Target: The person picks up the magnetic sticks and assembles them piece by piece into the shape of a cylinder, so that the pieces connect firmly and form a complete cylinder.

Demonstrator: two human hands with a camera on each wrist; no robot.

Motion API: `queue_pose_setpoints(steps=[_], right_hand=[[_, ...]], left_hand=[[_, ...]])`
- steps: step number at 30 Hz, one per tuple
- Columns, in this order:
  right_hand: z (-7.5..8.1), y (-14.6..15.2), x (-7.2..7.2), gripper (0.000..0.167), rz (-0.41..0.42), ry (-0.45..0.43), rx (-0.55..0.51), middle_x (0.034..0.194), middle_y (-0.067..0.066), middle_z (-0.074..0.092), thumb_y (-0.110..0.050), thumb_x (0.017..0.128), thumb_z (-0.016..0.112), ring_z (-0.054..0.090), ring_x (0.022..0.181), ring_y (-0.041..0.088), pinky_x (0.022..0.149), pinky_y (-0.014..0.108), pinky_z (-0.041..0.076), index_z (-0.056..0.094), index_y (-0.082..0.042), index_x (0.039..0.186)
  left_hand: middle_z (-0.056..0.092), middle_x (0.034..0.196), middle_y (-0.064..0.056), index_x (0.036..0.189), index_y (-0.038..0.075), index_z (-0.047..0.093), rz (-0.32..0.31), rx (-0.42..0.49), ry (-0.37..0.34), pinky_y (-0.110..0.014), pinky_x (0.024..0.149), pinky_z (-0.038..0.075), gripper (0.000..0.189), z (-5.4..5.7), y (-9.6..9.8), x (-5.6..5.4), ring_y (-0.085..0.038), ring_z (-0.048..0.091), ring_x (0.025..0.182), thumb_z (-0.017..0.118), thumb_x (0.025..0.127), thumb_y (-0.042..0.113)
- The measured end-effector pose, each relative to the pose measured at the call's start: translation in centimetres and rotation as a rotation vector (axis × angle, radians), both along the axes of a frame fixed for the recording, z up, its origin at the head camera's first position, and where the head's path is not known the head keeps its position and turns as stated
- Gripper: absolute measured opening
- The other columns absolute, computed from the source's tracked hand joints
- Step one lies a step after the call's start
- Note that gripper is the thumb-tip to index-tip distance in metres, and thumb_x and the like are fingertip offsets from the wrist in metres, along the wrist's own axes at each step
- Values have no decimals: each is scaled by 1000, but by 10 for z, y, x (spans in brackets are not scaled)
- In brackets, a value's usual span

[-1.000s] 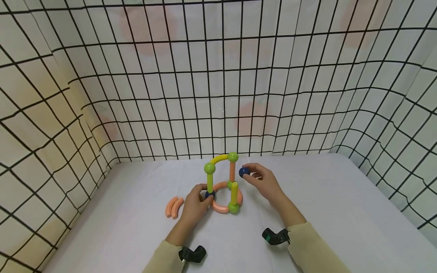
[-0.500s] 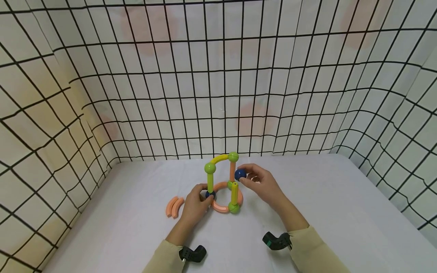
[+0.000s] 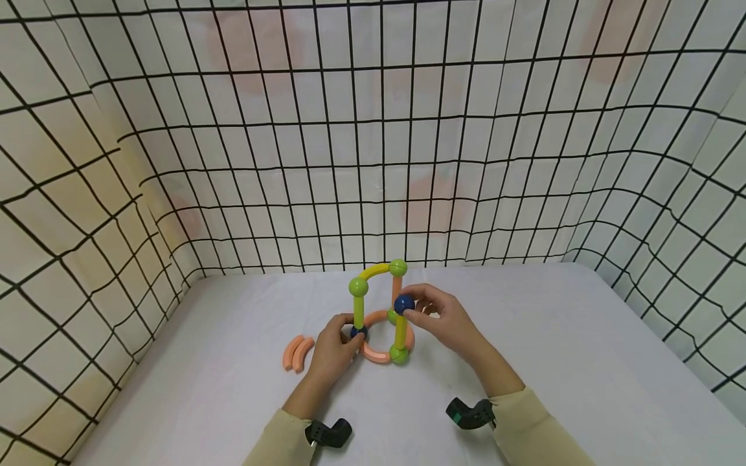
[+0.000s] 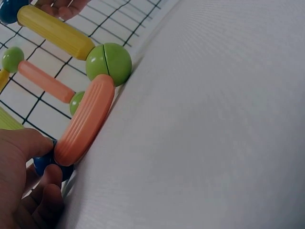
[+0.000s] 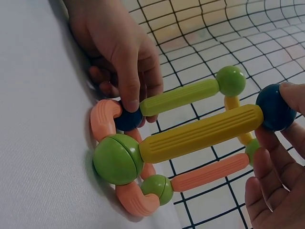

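A magnetic stick-and-ball frame stands on the white table: a ring of curved orange sticks [image 3: 375,356] joined by balls, with upright sticks rising from it. My left hand [image 3: 334,349] grips the dark blue ball [image 5: 127,118] at the ring's left, under a light green stick [image 3: 359,310]. Between thumb and fingertips, my right hand [image 3: 445,317] pinches another dark blue ball [image 3: 404,304]. That ball sits at the top end of the yellow upright stick [image 5: 202,132], seemingly touching it in the right wrist view. A green ball [image 3: 399,355] is at that stick's foot.
Two loose curved orange sticks [image 3: 298,353] lie left of my left hand. A yellow curved stick [image 3: 374,270] bridges two green balls atop the frame, and an orange upright [image 5: 209,172] stands at the back. White cloth with a black grid [image 3: 379,162] rises behind the table.
My right hand has moved left and slightly down, bringing its blue ball from beside the frame onto the yellow upright's top. My left hand stays in place on its ball.
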State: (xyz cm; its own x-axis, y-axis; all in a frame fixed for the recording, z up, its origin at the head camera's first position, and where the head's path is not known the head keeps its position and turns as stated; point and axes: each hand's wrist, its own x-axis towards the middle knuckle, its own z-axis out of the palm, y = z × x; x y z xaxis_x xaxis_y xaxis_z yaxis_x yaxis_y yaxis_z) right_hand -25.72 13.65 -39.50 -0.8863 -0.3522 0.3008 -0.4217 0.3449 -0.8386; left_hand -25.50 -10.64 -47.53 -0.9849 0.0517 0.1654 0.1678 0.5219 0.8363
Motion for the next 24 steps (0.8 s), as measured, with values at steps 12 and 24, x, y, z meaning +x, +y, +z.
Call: queue_pose_setpoints(steps=[12,24], right_hand=[[-3,2,-1,32,23,3,4,114,4,67,-20,94,69,57,97,21,85,25,50,63,-16,125],[-2,-4,3,33,68,28,13,114,2,68,-19,93,69,58,96,18,84,25,50,64,-18,126]], left_hand=[[60,93,-5,126,14,61,3,-12,16,-22,53,43,34,1,0,0,-9,53,63,69,93,17],[61,96,-6,126,13,61,-1,2,7,-22,52,44,34,1,1,1,-9,54,62,69,93,17]])
